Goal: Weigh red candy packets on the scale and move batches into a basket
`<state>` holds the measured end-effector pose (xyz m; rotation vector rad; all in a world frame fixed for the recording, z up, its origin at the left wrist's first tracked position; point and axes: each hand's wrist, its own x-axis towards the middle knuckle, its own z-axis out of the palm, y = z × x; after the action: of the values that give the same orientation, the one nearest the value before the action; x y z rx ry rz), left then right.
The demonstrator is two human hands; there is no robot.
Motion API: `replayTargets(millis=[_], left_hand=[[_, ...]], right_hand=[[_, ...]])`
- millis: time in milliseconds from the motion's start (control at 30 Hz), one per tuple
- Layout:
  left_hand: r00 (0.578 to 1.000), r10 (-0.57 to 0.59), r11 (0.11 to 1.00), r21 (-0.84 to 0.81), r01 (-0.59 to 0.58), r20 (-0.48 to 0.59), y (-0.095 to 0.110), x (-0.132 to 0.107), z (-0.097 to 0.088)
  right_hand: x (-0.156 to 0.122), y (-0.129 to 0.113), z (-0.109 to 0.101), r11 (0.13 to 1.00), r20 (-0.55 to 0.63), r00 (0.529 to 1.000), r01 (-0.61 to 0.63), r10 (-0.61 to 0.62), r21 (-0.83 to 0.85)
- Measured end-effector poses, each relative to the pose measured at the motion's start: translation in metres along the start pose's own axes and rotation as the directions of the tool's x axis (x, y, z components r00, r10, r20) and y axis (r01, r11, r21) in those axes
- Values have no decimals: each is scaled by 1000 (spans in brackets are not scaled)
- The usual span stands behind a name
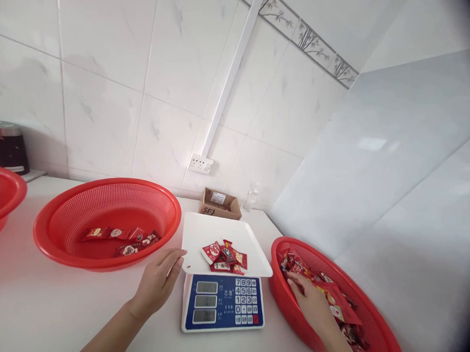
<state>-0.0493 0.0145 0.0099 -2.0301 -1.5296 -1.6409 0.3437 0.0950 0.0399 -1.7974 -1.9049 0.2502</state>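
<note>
A blue-faced digital scale point(223, 303) with a white tray point(204, 232) stands at the counter's front. Several red snack packets point(225, 256) lie on the tray. My left hand point(156, 282) rests on the counter beside the tray's left edge, fingers stretched out, holding nothing. My right hand point(309, 299) reaches into the red basket point(384, 341) on the right, fingers spread flat over the red packets point(336, 299) in it; whether it grips one is unclear.
A larger red basket point(59, 230) left of the scale holds a few packets point(121, 240). Another red basket point(1, 195) sits at the far left, a dark pot point(6, 147) behind it. A small cardboard box point(220, 203) and a wall socket point(201, 164) are at the back.
</note>
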Motion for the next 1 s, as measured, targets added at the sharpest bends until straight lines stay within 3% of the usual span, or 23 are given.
replayTargets(millis=[367, 467, 567, 667, 833, 900, 1000], left_hand=[[1000, -29, 1000, 3, 29, 4, -4, -2, 3], [999, -44, 999, -5, 44, 9, -3, -3, 3], [999, -53, 998, -31, 53, -4, 2, -1, 3], [998, -59, 997, -45, 58, -28, 6, 1, 1], [995, -77, 997, 1, 78, -67, 2, 3, -3], [994, -90, 996, 18, 91, -68, 2, 6, -3], [994, -103, 994, 27, 104, -29, 8, 15, -1]], right_hand=[[-2, -9, -6, 999, -16, 1000, -22, 22, -46], [-8, -26, -6, 997, -141, 990, -26, 15, -71], [-14, -59, 3, 997, -192, 978, 80, -78, 4], [-11, -99, 20, 966, -14, 970, 243, -243, 88], [7, -137, 44, 901, 245, 868, 410, -433, 138], [11, -137, 46, 901, 279, 857, 407, -434, 153], [13, -131, 45, 940, 293, 895, 299, -335, 161]])
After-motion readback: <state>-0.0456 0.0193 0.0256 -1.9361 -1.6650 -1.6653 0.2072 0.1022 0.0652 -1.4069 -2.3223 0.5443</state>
